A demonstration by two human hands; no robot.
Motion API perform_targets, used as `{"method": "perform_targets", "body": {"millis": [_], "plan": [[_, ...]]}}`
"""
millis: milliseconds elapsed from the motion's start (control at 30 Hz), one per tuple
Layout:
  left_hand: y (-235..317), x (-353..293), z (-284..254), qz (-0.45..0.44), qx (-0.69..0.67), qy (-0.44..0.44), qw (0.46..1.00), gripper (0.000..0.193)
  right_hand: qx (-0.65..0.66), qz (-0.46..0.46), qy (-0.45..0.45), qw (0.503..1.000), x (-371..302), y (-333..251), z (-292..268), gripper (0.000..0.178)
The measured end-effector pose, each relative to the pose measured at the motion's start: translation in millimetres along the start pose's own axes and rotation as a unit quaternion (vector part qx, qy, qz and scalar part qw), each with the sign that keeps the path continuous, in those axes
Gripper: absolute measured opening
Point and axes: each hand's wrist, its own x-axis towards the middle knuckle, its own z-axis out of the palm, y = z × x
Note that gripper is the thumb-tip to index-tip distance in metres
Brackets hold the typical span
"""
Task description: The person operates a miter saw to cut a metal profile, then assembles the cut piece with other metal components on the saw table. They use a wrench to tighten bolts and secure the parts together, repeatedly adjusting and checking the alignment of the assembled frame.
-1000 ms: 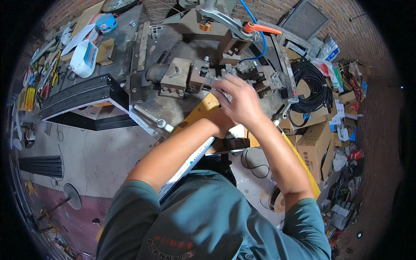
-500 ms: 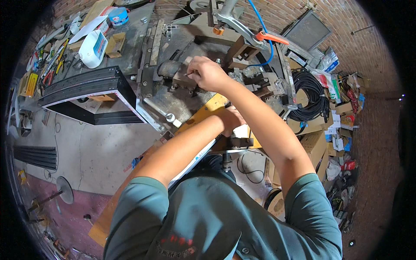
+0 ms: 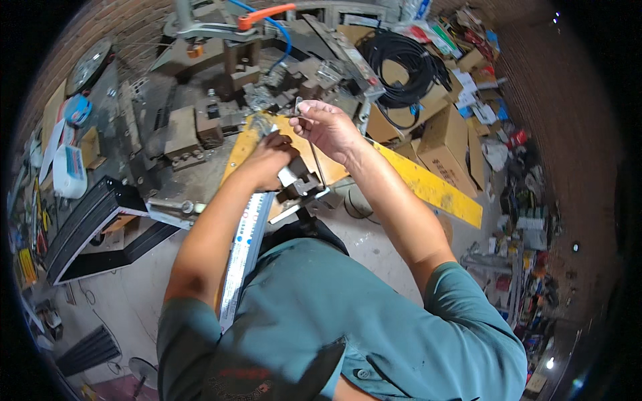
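Observation:
My right hand (image 3: pixel 329 130) is raised over the yellow work surface, thumb and fingers pinching a small grey metal piece (image 3: pixel 299 104). To its left and slightly nearer me, my left hand (image 3: pixel 267 162) rests low, its fingers curled and closed. Pale white bits show at its fingertips and beneath its palm; what it grips is mostly hidden. Beside that hand sits a dark metal block fixture (image 3: pixel 304 187). A long profile with printed white film (image 3: pixel 242 257) runs from there toward my body, under my left forearm.
A clamp with an orange lever (image 3: pixel 266 15) stands at the back, with a blue hose (image 3: pixel 284 37). Metal blocks (image 3: pixel 182 137) lie to the left, near a black frame (image 3: pixel 87 227). A yellow bar (image 3: pixel 431 184) juts right, below coiled black cable (image 3: pixel 408 70) and a cardboard box (image 3: pixel 451 144).
The view has swung right. My right hand has left the metal block at the left and now holds up a small metal piece. My left hand stays low by the fixture.

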Motion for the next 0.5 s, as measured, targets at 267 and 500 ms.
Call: {"method": "perform_targets", "body": {"millis": [267,500], "plan": [[-1.6,1.7,2.6,0.029,-0.02,0.02,0.999,0.077,-0.009,-0.007,0.146,0.989,-32.7,23.0,-78.1,0.014],[-5.1,1.5,6.2,0.032,-0.003,0.027,0.999,0.075,-0.053,0.089,0.114,0.988,-39.1,42.0,-102.3,0.016]]}}
